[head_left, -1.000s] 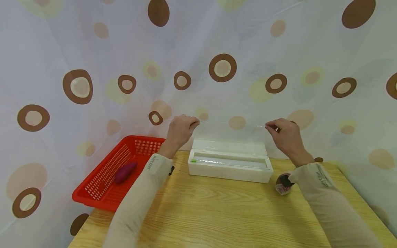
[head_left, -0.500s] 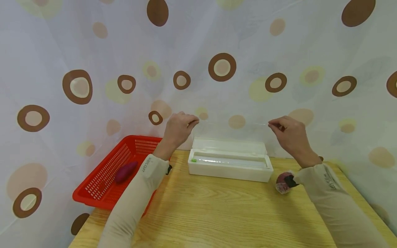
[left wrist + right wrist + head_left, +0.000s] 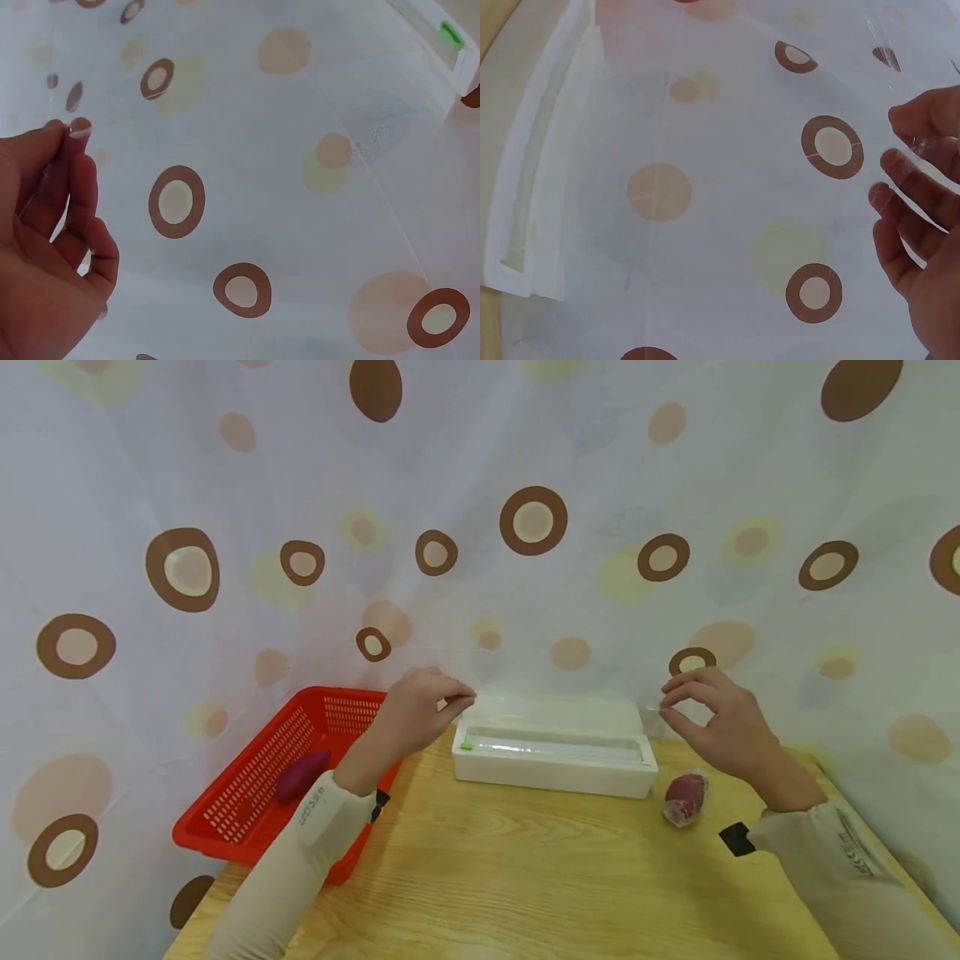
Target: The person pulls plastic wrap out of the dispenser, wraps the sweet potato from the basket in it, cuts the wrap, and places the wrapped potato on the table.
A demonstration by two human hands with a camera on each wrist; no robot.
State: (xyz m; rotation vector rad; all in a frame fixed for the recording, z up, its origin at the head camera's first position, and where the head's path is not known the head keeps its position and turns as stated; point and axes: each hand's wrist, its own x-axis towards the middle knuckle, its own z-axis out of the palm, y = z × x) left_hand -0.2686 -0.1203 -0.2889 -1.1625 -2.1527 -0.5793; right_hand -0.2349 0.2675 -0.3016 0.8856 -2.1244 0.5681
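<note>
My left hand (image 3: 416,710) pinches an edge of clear cling film (image 3: 80,132) between thumb and fingertip, left of an open white cling film box (image 3: 551,777). On the other side of that box, my right hand (image 3: 723,718) holds the film's other end at thumb and fingertips, its remaining fingers spread. The right wrist view shows film clinging at those fingers (image 3: 911,202). Most of the sheet is too transparent to trace against the wall. Inside the box lies a shiny film roll (image 3: 547,748), with a green cutter tab (image 3: 467,746) at its left end.
A purple tapered sweet potato (image 3: 302,777) lies in a red plastic basket (image 3: 225,777) at the left. Right of the box, a purple egg-shaped piece (image 3: 686,797) wrapped in film sits on the wooden table (image 3: 510,868). A spotted sheet (image 3: 480,460) hangs behind.
Both hands have come down from above the box and drawn farther apart. My right hand's fingers have spread more. The wrapped purple piece shows fully now that the right sleeve has moved aside.
</note>
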